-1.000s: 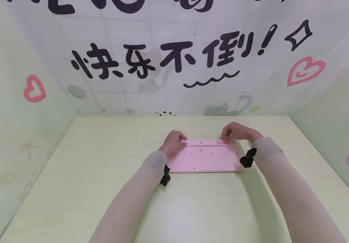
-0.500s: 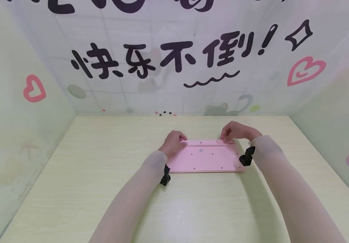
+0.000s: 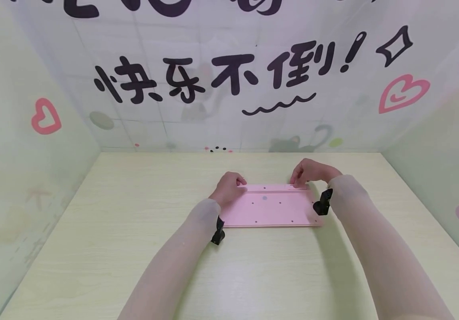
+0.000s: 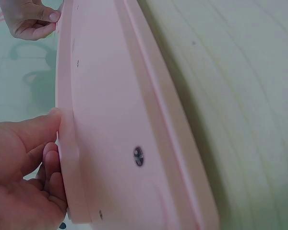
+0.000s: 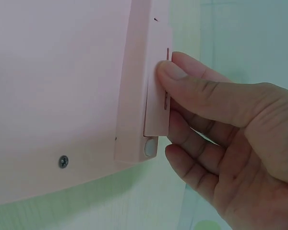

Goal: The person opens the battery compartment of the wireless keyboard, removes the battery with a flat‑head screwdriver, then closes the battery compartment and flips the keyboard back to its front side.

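Observation:
A pink keyboard (image 3: 269, 209) lies with its screwed underside up on the table, its raised ridge along the far edge. My left hand (image 3: 228, 189) grips the far edge near the left end; in the left wrist view the thumb lies along the ridge with the other fingers curled beneath. At the right end of the ridge, my right hand (image 5: 240, 115) pinches the battery cover (image 5: 158, 110), thumb on its face beside a thin slot and fingers curled behind the edge. The cover sits in the ridge, next to a round white foot (image 5: 150, 147).
The pale wooden table (image 3: 133, 231) extends around the keyboard. Behind it stands a white printed backdrop (image 3: 197, 124), with side panels at left and right. Black wrist cameras (image 3: 218, 233) are worn on both sleeves.
My right wrist has shifted slightly left and up while its fingers stay at the cover. The cover's outline looks fainter against the ridge. My left hand and the keyboard hold still.

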A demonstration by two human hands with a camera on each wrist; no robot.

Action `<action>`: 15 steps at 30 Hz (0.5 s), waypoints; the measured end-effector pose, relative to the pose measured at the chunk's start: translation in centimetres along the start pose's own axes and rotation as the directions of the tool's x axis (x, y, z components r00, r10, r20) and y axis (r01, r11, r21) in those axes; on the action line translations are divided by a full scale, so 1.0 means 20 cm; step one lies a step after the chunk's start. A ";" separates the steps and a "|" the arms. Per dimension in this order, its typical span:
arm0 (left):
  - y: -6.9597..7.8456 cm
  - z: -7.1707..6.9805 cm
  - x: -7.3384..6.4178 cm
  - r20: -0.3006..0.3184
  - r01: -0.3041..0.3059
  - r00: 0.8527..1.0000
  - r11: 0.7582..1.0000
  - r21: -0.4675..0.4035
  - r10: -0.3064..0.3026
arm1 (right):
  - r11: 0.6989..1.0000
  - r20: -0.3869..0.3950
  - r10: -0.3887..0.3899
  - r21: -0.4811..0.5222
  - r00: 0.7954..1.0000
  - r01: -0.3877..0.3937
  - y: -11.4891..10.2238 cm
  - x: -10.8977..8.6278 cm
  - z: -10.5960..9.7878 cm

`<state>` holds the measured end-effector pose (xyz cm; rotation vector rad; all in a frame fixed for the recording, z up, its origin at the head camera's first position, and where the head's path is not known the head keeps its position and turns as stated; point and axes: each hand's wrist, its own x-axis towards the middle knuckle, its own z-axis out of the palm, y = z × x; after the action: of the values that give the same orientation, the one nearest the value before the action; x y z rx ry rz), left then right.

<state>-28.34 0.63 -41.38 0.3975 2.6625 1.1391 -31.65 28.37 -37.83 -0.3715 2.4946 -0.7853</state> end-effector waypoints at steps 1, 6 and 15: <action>0.00 0.00 0.00 -0.001 -0.003 1.000 1.000 0.005 0.003 | 1.000 0.001 0.008 -0.001 1.000 -0.008 0.00 0.00 0.00; -0.01 0.01 0.01 -0.005 -0.009 1.000 1.000 0.020 0.009 | 1.000 0.005 0.031 -0.001 1.000 -0.031 0.00 0.00 -0.01; 0.00 0.01 0.01 -0.001 0.008 1.000 1.000 0.003 -0.008 | 1.000 -0.003 0.020 0.019 1.000 -0.020 0.01 -0.01 0.00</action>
<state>-28.49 0.71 -41.55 0.3865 2.6647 1.1331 -31.57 28.59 -37.85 -0.3384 2.4883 -0.8016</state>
